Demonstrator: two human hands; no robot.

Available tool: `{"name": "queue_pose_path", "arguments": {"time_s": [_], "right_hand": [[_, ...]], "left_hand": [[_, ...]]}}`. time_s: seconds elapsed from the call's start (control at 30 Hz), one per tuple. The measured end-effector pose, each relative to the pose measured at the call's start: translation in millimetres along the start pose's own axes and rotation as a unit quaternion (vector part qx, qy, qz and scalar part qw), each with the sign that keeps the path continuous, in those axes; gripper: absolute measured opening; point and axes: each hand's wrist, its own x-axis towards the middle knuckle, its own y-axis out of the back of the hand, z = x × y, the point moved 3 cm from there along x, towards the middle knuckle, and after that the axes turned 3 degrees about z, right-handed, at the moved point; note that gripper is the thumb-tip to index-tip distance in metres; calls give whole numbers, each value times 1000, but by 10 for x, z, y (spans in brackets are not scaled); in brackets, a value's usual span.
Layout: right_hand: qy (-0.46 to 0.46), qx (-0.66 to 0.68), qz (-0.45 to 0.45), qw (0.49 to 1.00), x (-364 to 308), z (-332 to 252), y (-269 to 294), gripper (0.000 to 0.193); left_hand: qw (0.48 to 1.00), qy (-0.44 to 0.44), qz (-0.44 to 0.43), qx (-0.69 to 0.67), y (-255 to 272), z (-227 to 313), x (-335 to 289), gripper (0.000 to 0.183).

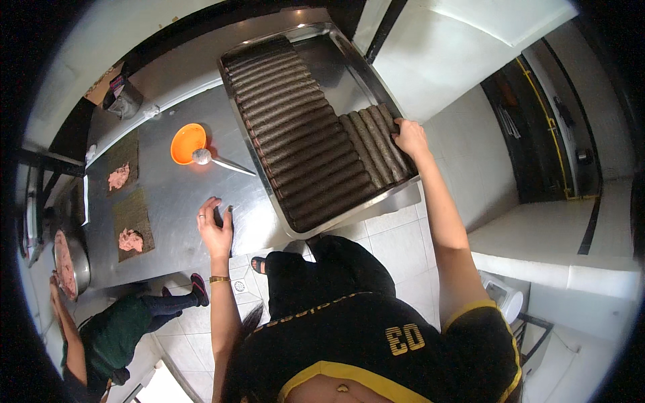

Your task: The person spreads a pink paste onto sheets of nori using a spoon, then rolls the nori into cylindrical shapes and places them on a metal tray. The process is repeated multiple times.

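A large metal tray (304,234) holds a long row of dark seaweed-wrapped rolls (289,121) and a shorter group of rolls (368,144) lying crosswise at its right side. My right hand (410,138) is at the tray's right rim, its fingers closed on the end of the outermost roll. My left hand (215,232) rests near the front edge of the steel table (181,232), fingers apart and loosely bent, holding nothing. Beyond it are an orange bowl (188,140) and a spoon (228,164) with pale stuff on its head.
Two seaweed sheets (139,208) (131,149) with pink filling lie on the table's left. A co-worker (111,336) at far left has hands by a metal bowl (82,269) of pink filling. A grey container (123,101) stands at the back. A white wall panel (450,54) adjoins the tray.
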Motion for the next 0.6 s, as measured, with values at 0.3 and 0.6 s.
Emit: {"name": "queue_pose_path", "arguments": {"time_s": [0.3, 0.6], "right_hand": [[36, -14, 4, 999, 7, -1, -52, 41], [29, 20, 46, 998, -98, -45, -15, 53]], "left_hand": [[1000, -6, 1, 19, 4, 5, -2, 30], [1000, -7, 0, 17, 11, -10, -6, 27]]}}
